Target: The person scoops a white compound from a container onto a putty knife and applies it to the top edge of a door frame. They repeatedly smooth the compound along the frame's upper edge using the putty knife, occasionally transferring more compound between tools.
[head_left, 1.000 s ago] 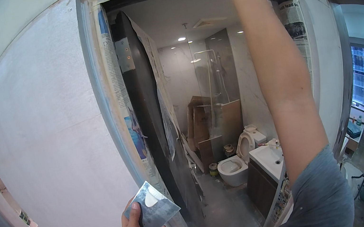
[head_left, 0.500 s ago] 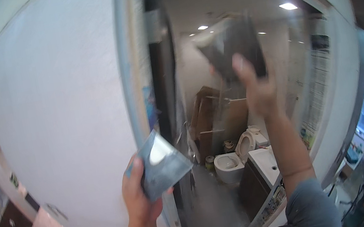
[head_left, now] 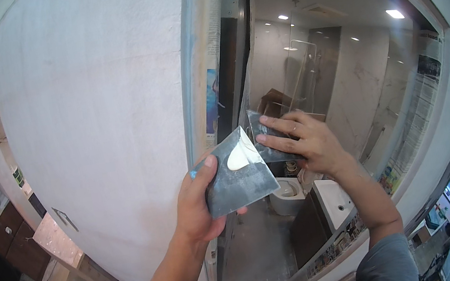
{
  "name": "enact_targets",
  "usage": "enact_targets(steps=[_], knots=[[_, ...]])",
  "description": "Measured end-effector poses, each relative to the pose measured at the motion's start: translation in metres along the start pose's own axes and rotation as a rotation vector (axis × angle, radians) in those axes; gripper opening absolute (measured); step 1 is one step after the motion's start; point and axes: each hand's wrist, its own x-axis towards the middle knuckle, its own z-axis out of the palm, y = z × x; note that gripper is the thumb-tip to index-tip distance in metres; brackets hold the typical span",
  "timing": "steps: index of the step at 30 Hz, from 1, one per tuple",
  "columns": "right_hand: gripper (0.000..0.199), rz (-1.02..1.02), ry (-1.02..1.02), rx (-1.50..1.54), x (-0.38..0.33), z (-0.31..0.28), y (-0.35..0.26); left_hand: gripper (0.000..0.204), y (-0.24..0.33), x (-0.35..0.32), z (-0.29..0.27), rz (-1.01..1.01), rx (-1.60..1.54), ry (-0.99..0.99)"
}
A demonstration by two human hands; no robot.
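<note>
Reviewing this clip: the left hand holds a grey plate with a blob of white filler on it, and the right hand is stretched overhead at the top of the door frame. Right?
Not quite. In the head view the right hand is at chest height, holding a small scraper blade against the grey plate in the left hand. The white filler is there as stated.

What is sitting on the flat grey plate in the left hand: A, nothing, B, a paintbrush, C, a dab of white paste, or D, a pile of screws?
C: a smear of white paste lies on the grey plate held by the left hand.
</note>
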Motion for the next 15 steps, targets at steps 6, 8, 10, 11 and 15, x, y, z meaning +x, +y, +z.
enact_targets(steps=[6, 8, 10, 11, 15], knots=[[0.059, -0.161, 0.043, -0.044, 0.001, -0.046, -0.003, 0.054, 0.017, 0.001, 0.006, 0.076, 0.261, 0.041], [0.053, -0.247, -0.029, -0.087, 0.009, -0.057, -0.015, 0.054, 0.020, 0.003, 0.007, 0.073, 0.374, 0.035], [0.053, -0.227, -0.082, -0.126, 0.011, -0.058, -0.019, 0.053, 0.023, 0.002, 0.012, 0.075, 0.456, 0.020], [0.054, -0.219, -0.108, -0.143, 0.011, -0.059, -0.020, 0.052, 0.023, 0.002, 0.014, 0.077, 0.497, 0.015], [0.057, -0.174, -0.155, -0.242, 0.007, -0.061, -0.001, 0.051, 0.022, -0.001, 0.013, 0.122, 0.540, 0.013]])
